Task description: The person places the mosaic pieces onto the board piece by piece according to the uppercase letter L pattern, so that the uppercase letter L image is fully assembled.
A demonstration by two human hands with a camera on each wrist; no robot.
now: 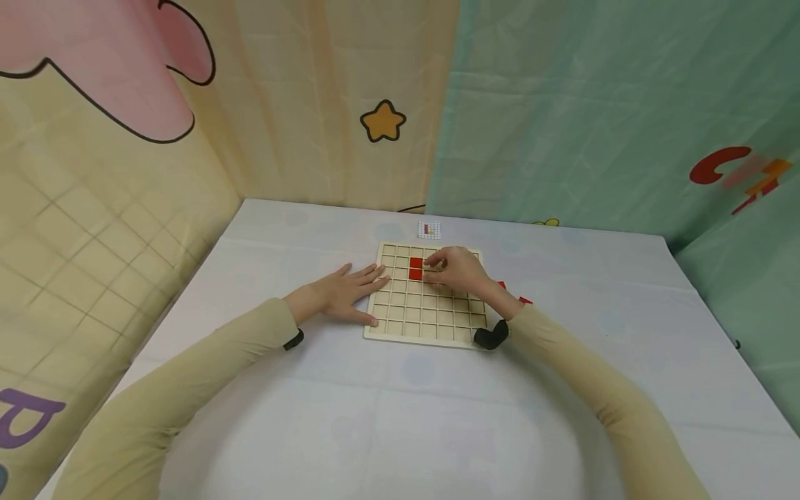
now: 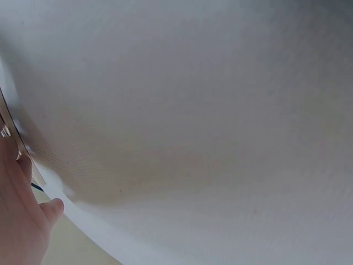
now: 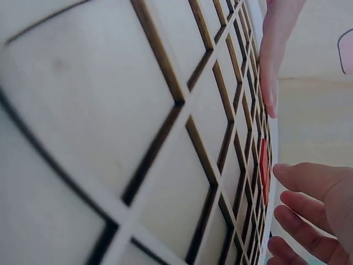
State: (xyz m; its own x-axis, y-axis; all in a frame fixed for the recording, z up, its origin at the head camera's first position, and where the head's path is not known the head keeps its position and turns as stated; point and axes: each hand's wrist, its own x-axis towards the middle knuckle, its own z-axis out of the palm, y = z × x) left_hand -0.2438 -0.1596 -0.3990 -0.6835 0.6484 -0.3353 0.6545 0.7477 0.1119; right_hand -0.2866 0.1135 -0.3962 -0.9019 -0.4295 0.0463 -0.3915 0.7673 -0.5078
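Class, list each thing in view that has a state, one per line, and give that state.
Left hand: fingers spread, fingertips at the board's left edge
Right hand: fingers bent, no piece visible in its grasp
Grid board: lying flat, most visible cells unfilled
Red tiles: two, in adjoining cells
Loose red pieces: right of the board, partly hidden
Patterned card: beyond the board

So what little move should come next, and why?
Probably move the right hand over to the loose red pieces right of the grid board: it seems to hold nothing, two red squares already sit in the board, and the left hand rests at the board's left edge, perhaps steadying it.
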